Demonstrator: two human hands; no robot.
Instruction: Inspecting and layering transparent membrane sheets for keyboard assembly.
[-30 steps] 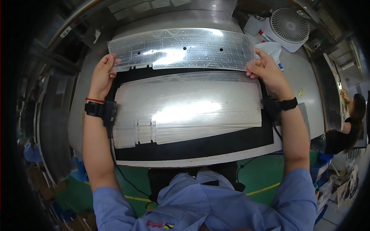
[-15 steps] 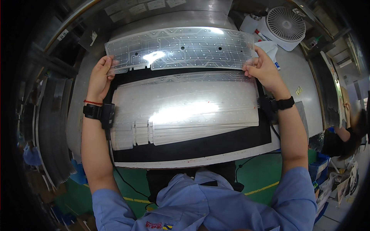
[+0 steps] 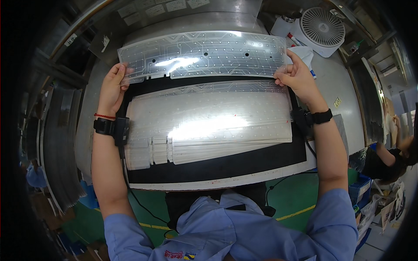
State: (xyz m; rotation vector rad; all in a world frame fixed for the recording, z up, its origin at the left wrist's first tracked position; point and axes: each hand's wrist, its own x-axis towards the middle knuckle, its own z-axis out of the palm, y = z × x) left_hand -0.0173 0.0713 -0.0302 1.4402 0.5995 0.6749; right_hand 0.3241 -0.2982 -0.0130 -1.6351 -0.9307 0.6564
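Observation:
Between my hands is a long clear plastic circuit sheet (image 3: 209, 58), printed with fine traces and dots and pierced by a few dark holes. My left hand (image 3: 115, 83) pinches its left end, thumb on top. At the other end my right hand (image 3: 298, 78) grips the sheet's right edge between thumb and fingers. Nearer to me lies a fanned stack of similar clear sheets (image 3: 204, 108), with notches along its near left edge. Bright glare hides part of the held sheet and of the stack. Under the stack is a black mat (image 3: 244, 161).
A white fan (image 3: 323, 27) stands at the back right, beside a red marker (image 3: 294, 39) and a white plastic bag (image 3: 302, 56). Stacks of thin sheets (image 3: 63, 143) stand off to the left. Cables hang from both wrist devices. A co-worker's arm (image 3: 385, 154) shows at far right.
The held sheet has tilted very slightly and the glare on it has shifted; both hands keep their grip. At far right the co-worker has moved.

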